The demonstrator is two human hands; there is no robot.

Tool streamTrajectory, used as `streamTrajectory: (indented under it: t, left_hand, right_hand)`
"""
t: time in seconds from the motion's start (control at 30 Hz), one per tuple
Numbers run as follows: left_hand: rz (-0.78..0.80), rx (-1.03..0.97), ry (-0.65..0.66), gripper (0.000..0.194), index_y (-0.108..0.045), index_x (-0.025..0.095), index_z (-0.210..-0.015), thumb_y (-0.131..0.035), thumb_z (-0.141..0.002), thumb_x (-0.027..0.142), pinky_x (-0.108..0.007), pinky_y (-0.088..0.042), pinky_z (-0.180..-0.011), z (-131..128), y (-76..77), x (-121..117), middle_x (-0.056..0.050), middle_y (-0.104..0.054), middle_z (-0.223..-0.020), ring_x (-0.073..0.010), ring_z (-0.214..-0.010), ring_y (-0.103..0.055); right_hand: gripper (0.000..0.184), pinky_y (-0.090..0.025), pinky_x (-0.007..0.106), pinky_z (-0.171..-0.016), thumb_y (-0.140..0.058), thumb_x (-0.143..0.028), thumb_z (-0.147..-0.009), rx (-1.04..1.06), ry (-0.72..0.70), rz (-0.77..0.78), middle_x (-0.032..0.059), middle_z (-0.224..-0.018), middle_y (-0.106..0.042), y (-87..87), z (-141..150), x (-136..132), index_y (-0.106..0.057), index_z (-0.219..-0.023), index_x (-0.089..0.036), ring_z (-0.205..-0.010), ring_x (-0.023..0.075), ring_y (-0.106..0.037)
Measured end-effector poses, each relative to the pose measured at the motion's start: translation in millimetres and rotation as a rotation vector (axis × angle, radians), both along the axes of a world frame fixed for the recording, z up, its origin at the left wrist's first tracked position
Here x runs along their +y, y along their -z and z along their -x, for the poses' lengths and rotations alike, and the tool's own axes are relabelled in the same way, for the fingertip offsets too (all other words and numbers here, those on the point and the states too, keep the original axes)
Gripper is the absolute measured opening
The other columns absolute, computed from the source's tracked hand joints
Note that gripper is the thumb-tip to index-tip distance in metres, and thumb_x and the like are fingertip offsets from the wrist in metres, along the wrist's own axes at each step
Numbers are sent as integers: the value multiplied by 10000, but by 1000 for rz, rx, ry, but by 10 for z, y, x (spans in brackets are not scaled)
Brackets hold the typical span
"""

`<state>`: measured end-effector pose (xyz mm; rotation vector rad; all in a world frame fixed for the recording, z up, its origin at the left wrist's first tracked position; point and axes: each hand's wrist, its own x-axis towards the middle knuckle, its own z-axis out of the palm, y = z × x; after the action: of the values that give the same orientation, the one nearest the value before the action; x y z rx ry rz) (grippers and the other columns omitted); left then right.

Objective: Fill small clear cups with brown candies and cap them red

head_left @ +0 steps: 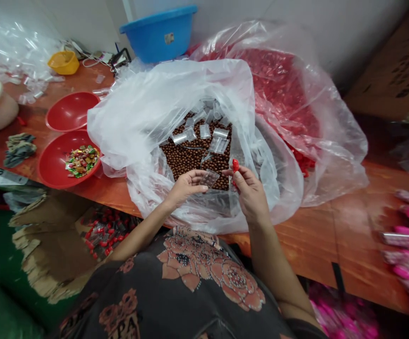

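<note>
Honestly, tidy fingertip work: the left hand pinches a small clear plastic sachet, the right hand a glossy red wrapped sweet, both just above round brown sweets inside a clear plastic bag on the orange wooden desk.

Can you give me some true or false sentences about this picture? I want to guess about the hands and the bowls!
1. The right hand pinches a small red piece. True.
2. The left hand holds a blue basin. False: it holds a small clear plastic bag.
3. The brown balls lie in a red bowl. False: they lie in a clear plastic sack.
4. One red bowl holds colourful wrapped sweets. True.
</note>
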<state>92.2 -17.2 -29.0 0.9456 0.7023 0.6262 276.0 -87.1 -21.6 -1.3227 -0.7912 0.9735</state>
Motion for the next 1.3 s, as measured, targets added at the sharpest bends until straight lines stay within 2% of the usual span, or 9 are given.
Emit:
streamTrajectory:
  t: [0.07, 0.23, 0.43, 0.57, 0.8, 0.9, 1.0, 1.13, 1.3]
  left_hand:
    - [8, 0, 16, 496, -645, 138, -1102, -812, -636, 162, -347, -525, -883, -13, 6, -23, -102, -708, -1076, -172, -957, -659]
    - [-32, 34, 48, 485, -629, 147, -1114, -796, -659, 178, -358, -503, -924, -2, -2, -73, -101, -706, -1091, -179, -986, -662]
    - [-190, 127, 42, 458, -646, 148, -1121, -764, -679, 167, -361, -471, -987, 16, -45, -105, -104, -698, -1158, -198, -1069, -647]
    - [-189, 102, 64, 476, -649, 142, -1138, -772, -681, 189, -374, -480, -974, 11, -55, -123, -116, -696, -1174, -211, -1069, -650]
    - [-122, 60, 76, 491, -659, 149, -1143, -790, -673, 197, -366, -494, -936, -3, -57, -179, -112, -707, -1147, -201, -1023, -663]
    - [-86, 39, 57, 509, -659, 150, -1150, -804, -664, 205, -356, -500, -923, -3, -78, -195, -106, -714, -1129, -197, -1006, -669]
    - [-85, 30, 30, 513, -664, 151, -1150, -812, -662, 206, -344, -500, -927, 8, -97, -189, -102, -718, -1128, -191, -1008, -670]
    - [-124, 30, 44, 476, -693, 152, -1125, -815, -669, 216, -340, -495, -947, 30, -101, -172, -103, -723, -1132, -190, -1014, -676]
    - [-125, 55, 79, 485, -709, 160, -1148, -811, -681, 243, -341, -499, -943, 36, -116, -184, -94, -735, -1112, -187, -979, -687]
  right_hand:
    - [354, -473, 188, -592, -696, -435, -809, 98, -22, -8, -12, -996, -677, -6, -8, 4, -634, -1114, -266, -653, 45, -535]
    - [642, -595, 280, -700, -755, -348, -731, 183, -8, -51, -45, -1041, -574, -95, -16, -12, -469, -1304, -384, -754, 81, -652]
    - [483, -609, 305, -755, -787, -295, -698, 290, 39, -123, -67, -1005, -548, -167, 53, -3, -489, -1077, -321, -834, 120, -709]
    - [577, -606, 296, -788, -821, -242, -653, 381, 76, -134, -72, -984, -564, -198, 129, 13, -469, -1103, -323, -877, 138, -717]
    - [396, -575, 311, -866, -809, -325, -692, 395, 87, -153, -70, -835, -571, -133, 251, 33, -476, -887, -238, -911, 147, -706]
    - [402, -559, 313, -878, -810, -334, -691, 285, 101, -147, -76, -808, -553, -47, 271, 22, -488, -912, -241, -854, 119, -683]
    - [347, -546, 284, -834, -786, -341, -725, 62, 102, -137, -58, -824, -579, 10, 217, -22, -565, -977, -252, -807, 97, -635]
    - [167, -531, 308, -801, -704, -367, -824, -380, -81, -169, 9, -912, -648, -35, 67, -98, -713, -936, -244, -868, 135, -630]
    - [261, -530, 389, -875, -611, -359, -907, -928, -222, -317, 52, -1066, -698, -85, -42, -150, -677, -1144, -271, -975, 188, -648]
